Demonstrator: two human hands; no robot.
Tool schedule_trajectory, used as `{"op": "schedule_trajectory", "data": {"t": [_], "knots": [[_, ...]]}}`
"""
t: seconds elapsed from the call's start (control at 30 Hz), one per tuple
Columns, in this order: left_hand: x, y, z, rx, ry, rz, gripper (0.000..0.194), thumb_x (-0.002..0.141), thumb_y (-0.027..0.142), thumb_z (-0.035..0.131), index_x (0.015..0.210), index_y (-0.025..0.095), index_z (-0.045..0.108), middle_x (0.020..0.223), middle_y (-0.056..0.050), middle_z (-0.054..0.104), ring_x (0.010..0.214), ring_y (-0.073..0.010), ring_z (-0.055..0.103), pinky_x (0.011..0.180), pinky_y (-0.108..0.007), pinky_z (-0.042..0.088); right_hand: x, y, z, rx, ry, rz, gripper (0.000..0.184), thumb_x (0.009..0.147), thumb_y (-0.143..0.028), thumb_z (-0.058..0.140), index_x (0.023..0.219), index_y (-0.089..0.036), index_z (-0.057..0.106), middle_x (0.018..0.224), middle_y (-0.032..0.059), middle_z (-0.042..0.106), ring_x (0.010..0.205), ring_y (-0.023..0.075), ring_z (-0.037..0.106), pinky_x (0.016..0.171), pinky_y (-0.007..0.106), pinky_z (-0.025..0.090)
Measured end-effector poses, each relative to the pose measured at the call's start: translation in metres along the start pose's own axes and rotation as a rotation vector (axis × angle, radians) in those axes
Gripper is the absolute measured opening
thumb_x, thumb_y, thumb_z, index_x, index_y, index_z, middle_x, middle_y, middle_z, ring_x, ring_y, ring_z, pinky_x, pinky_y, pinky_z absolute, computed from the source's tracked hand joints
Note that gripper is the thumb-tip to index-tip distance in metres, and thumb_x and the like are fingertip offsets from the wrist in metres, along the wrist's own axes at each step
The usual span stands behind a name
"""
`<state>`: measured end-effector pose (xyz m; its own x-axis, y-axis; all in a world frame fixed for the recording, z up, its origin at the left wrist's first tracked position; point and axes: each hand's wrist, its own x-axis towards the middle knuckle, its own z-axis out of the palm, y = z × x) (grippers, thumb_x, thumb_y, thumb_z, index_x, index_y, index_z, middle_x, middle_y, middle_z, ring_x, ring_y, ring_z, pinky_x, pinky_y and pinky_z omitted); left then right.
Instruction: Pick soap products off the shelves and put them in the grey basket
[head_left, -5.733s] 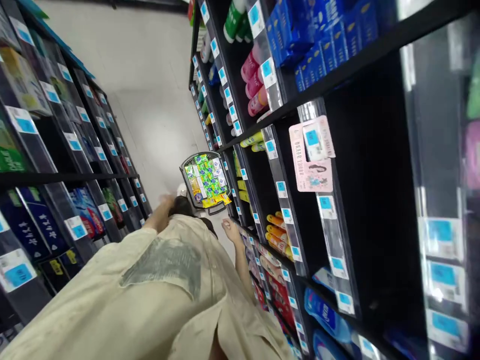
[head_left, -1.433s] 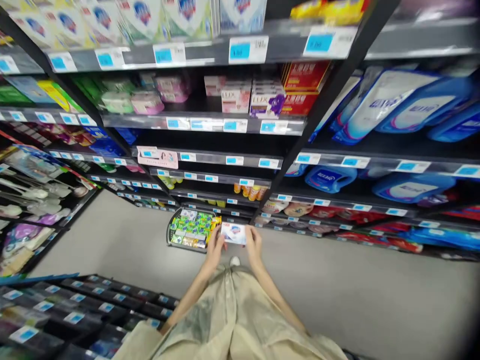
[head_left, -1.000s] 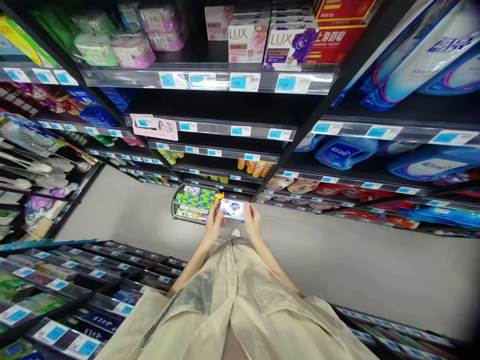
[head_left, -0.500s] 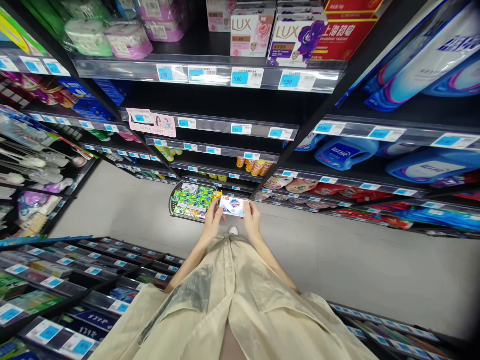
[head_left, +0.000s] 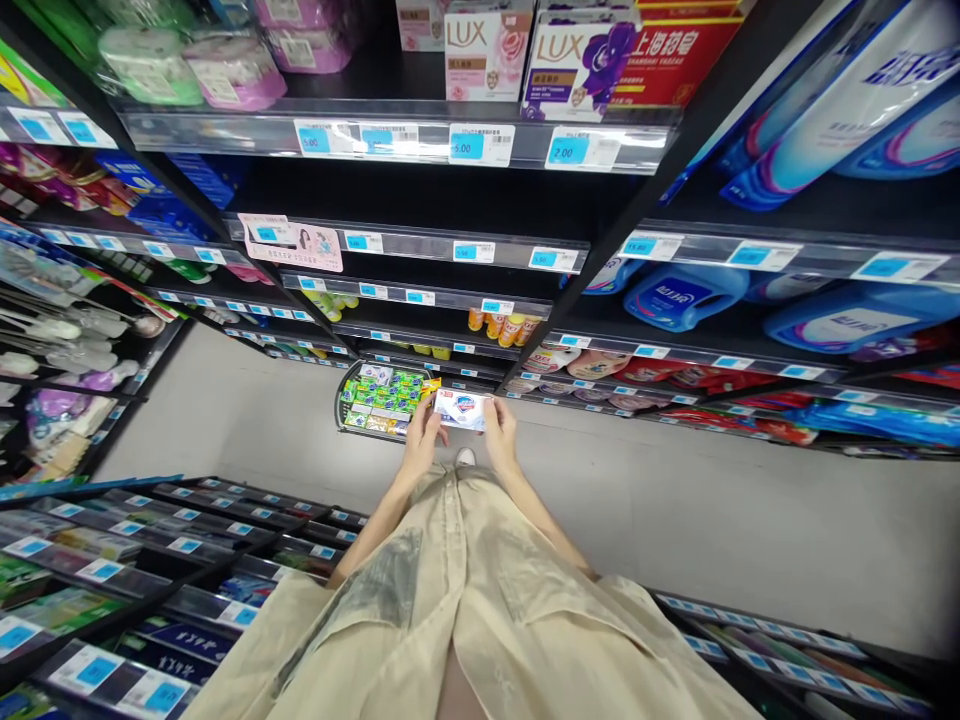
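Both my hands hold a white soap box [head_left: 463, 410] with a blue and red shield logo, its broad face turned up toward me. My left hand [head_left: 422, 437] grips its left end, thumb on top, and my right hand [head_left: 500, 432] grips the right end. Fingers under the box are mostly hidden. Beyond my left hand, a dark basket [head_left: 340, 412] stands on the floor, filled with several green packets and some white and yellow ones. A yellow packet [head_left: 430, 386] sticks up at its right edge.
Ahead rises a dark shelf unit [head_left: 420, 246] with price tags; LUX boxes [head_left: 489, 55] stand on its upper level. Blue detergent bottles [head_left: 679, 297] fill the right bay. Hanging utensils [head_left: 52, 325] are at left. Another shelf [head_left: 150, 560] runs behind me along the grey floor [head_left: 675, 520].
The view has shifted slightly, so the shelves appear a little higher and further left. The soap box's top face looks slightly more turned toward me; both hands still grip it.
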<state>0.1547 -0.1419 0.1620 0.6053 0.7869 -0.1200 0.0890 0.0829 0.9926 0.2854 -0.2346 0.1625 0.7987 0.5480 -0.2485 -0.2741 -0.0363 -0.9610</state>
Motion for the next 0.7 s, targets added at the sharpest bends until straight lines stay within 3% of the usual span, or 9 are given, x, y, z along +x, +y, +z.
{"op": "schedule_trajectory", "data": {"t": [0.1,0.2,0.27,0.33,0.43,0.5,0.63,0.7], "knots": [[-0.001,-0.001,-0.003,0.008,-0.013,0.011,0.080,0.096,0.075,0.055,0.149,0.014,0.050,0.087,-0.005,0.070,0.057,-0.0164,0.063,0.066,-0.035,0.056,0.000,0.001,0.001,0.008,-0.014,-0.005,0.063,0.085,-0.079,0.060,0.099,-0.018,0.067,0.081,0.0043,0.069,0.066,0.0161,0.058,0.048,0.024,0.048],[-0.001,0.002,-0.006,0.112,-0.037,0.114,0.074,0.098,0.067,0.060,0.152,0.018,0.048,0.115,-0.014,0.070,0.094,-0.0249,0.072,0.082,-0.039,0.060,0.001,0.000,0.001,0.019,-0.001,-0.014,0.064,0.085,-0.081,0.059,0.097,-0.018,0.065,0.082,0.0051,0.069,0.067,0.0166,0.059,0.049,0.025,0.049],[-0.002,0.006,-0.006,0.290,0.001,0.255,0.078,0.094,0.058,0.072,0.156,0.021,0.044,0.141,-0.019,0.059,0.126,-0.0312,0.064,0.097,-0.043,0.058,0.001,-0.002,0.001,0.017,0.029,-0.015,0.064,0.084,-0.080,0.060,0.099,-0.018,0.065,0.082,0.0047,0.068,0.069,0.0173,0.060,0.050,0.026,0.049],[-0.003,0.011,-0.006,0.493,0.034,0.435,0.083,0.089,0.047,0.080,0.158,0.023,0.041,0.154,-0.020,0.049,0.143,-0.0352,0.051,0.110,-0.050,0.052,-0.001,-0.004,0.001,0.005,0.041,-0.018,0.063,0.082,-0.079,0.063,0.102,-0.019,0.063,0.082,0.0034,0.067,0.070,0.0177,0.061,0.051,0.026,0.050],[-0.001,0.018,-0.002,0.699,-0.015,0.622,0.073,0.089,0.031,0.078,0.155,0.025,0.047,0.159,-0.018,0.048,0.149,-0.0365,0.046,0.121,-0.058,0.041,-0.007,-0.007,0.002,-0.011,-0.005,-0.049,0.056,0.081,-0.072,0.070,0.103,-0.022,0.058,0.080,0.0006,0.066,0.068,0.0163,0.061,0.054,0.026,0.050],[0.001,0.021,0.000,0.741,-0.042,0.641,0.062,0.091,0.024,0.073,0.150,0.025,0.054,0.159,-0.017,0.050,0.147,-0.0358,0.048,0.121,-0.059,0.041,-0.012,-0.009,0.002,-0.029,-0.081,-0.105,0.051,0.080,-0.065,0.076,0.099,-0.023,0.055,0.077,-0.0018,0.065,0.065,0.0146,0.059,0.057,0.025,0.049],[0.002,0.020,0.001,0.489,-0.066,0.570,0.050,0.092,0.025,0.070,0.141,0.020,0.060,0.149,-0.018,0.061,0.141,-0.0324,0.056,0.119,-0.055,0.045,-0.023,-0.016,0.001,-0.020,-0.313,-0.164,0.044,0.084,-0.062,0.076,0.092,-0.024,0.055,0.069,-0.0037,0.062,0.058,0.0128,0.056,0.057,0.026,0.048],[-0.002,0.018,0.002,0.269,-0.097,0.439,0.053,0.087,0.029,0.077,0.137,0.018,0.062,0.143,-0.018,0.066,0.136,-0.0318,0.061,0.119,-0.053,0.046,-0.025,-0.019,0.000,0.030,-0.350,-0.154,0.046,0.088,-0.068,0.069,0.090,-0.023,0.058,0.066,-0.0019,0.065,0.054,0.0133,0.057,0.056,0.027,0.049]]}}
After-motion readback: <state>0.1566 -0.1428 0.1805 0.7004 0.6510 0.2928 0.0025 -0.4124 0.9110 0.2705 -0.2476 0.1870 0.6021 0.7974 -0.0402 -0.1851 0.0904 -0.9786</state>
